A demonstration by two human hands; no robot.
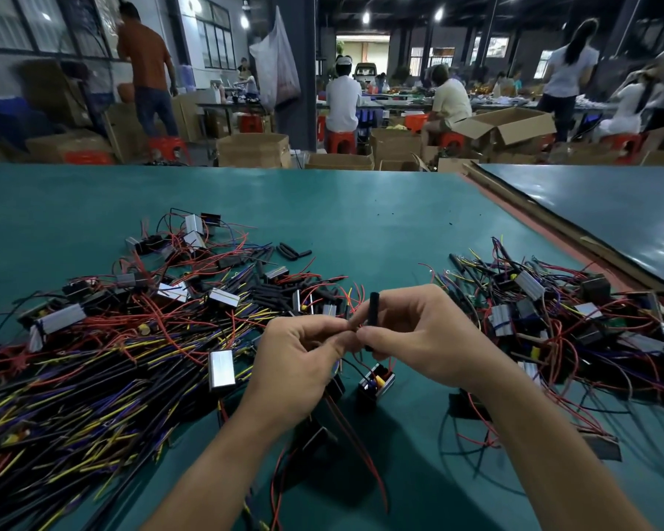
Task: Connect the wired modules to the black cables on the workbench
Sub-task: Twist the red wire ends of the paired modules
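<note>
My right hand [418, 335] pinches a short black tube [372, 306] held upright above the green workbench [361, 208]. My left hand [303, 354] pinches thin red wires [351, 328] right beside the tube's lower part. Those wires run down to a small black module [376, 383] hanging just below my hands. A big heap of wired modules and black cables [112, 339] lies to the left. Another tangle of wired modules [560, 320] lies to the right.
Loose black tube pieces [290, 251] lie behind the left heap. A second tabletop [610, 216] adjoins at the right rear. Beyond the bench stand cardboard boxes [254, 149], red stools and several people working.
</note>
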